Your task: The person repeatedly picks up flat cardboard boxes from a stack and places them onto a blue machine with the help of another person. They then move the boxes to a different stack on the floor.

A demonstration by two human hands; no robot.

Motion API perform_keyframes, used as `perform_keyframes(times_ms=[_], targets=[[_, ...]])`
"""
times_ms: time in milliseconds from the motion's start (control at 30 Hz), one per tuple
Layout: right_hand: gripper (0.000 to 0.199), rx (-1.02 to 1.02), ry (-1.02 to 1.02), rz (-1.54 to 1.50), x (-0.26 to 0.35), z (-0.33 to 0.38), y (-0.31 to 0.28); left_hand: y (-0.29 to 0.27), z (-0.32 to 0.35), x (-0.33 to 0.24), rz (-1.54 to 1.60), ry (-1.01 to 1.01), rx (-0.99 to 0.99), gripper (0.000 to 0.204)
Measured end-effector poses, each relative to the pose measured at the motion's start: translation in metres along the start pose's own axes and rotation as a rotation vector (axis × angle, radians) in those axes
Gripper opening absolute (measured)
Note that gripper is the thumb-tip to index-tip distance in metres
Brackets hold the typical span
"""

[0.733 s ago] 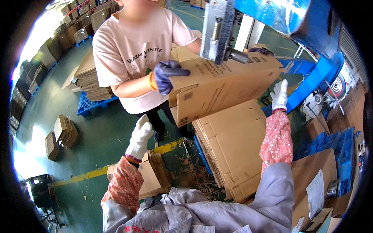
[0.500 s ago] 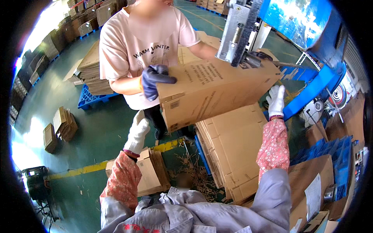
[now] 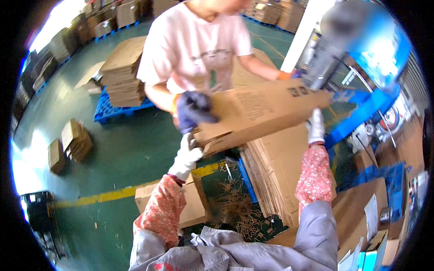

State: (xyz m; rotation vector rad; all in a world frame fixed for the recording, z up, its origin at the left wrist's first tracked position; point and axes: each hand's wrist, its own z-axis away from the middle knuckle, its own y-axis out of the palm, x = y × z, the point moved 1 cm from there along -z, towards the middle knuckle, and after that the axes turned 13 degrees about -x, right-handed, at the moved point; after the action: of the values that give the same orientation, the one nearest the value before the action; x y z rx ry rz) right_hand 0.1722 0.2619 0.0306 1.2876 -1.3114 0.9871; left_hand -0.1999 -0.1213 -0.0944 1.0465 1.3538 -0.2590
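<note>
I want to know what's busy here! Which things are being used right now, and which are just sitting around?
In use:
- flat cardboard box, held up
- left hand in a white glove, at its near corner
- right hand, under its right end
- co-worker's dark glove, gripping it too

Just lying about:
- stack of flat cardboard on a blue pallet
- small boxes on the green floor
- cardboard scraps

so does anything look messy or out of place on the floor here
Yes: cardboard scraps lie strewn on the green floor beside the stack of flat cardboard sheets, below the flat carton that both gloved hands steady. Nothing else stands out.
</note>
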Motion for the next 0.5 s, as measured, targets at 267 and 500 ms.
perform_keyframes(times_ms=[267,500], targets=[[0.071,0.196,-0.044,-0.307,-0.043,0.112,0.075,-0.143,0.035,-0.035,-0.423,-0.151,-0.273,0.086],[0.064,0.295,0.055,0.172,-0.199,0.258,0.207,-0.399,0.116,0.052,0.243,-0.543,-0.944,0.060]])
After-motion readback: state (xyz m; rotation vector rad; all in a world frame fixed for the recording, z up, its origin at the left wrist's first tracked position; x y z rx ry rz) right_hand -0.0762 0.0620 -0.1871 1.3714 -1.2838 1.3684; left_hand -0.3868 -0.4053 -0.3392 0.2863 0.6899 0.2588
